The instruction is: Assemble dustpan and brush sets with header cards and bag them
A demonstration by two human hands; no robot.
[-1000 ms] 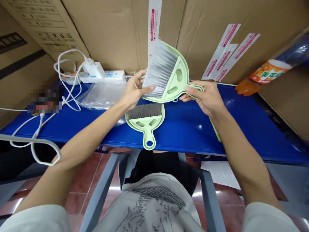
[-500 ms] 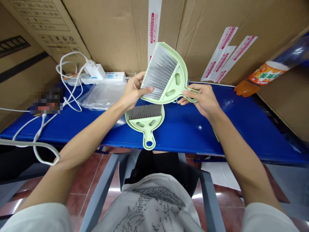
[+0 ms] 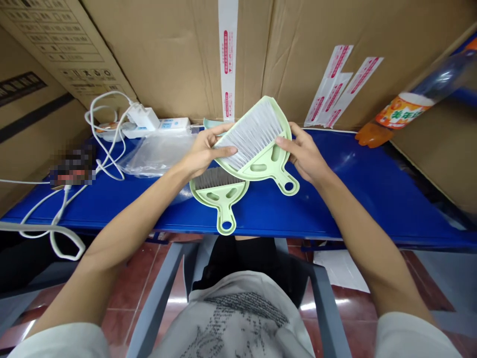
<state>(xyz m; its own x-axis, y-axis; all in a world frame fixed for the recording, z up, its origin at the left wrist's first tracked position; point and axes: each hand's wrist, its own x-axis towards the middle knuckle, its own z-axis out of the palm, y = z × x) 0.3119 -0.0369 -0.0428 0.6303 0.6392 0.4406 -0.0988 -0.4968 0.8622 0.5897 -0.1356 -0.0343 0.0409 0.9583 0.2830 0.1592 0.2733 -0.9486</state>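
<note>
Raised above the blue table is a light green dustpan (image 3: pixel 249 174) with a matching hand brush (image 3: pixel 257 130) nested in it, grey bristles facing me. My left hand (image 3: pixel 206 151) grips the pan's left edge, thumb over the bristles. On the other side my right hand (image 3: pixel 302 149) pinches the right edge, its thumb on the brush near the oval holes. The ringed handle points down and right. Below, a second green dustpan-and-brush set (image 3: pixel 222 201) lies on the table, handle toward me; its upper part is hidden behind the held set.
On the blue table (image 3: pixel 357 199) lie a clear plastic bag (image 3: pixel 156 154), a white power strip (image 3: pixel 173 124) and tangled white cables (image 3: pixel 108 144). An orange drink bottle (image 3: pixel 398 112) leans at the right. Cardboard (image 3: pixel 179 59) walls the back. A pale blue-green item (image 3: pixel 212 124) shows behind my left hand.
The held set has come down and turned so its handle points more toward me. My right hand has shifted from the handle to the pan's right edge.
</note>
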